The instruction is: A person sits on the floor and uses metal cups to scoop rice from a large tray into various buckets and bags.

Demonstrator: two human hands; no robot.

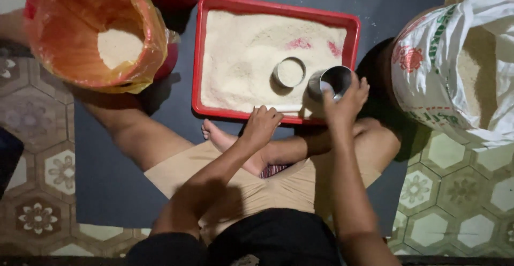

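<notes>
A red rectangular tray [278, 4] full of pale rice lies on a dark mat in front of my crossed legs. A small round metal tin [289, 72], filled level with rice, stands in the tray. My right hand [345, 101] grips a shiny metal cup [331, 81], tilted over the tray's near right corner. My left hand [261, 126] rests with curled fingers on the tray's near rim, holding nothing that I can see.
A red bucket lined with orange plastic [85, 35] holds some rice at the upper left. A large white printed sack [455, 73] of rice stands open at the right. Patterned floor tiles [455, 191] surround the dark mat [107, 180].
</notes>
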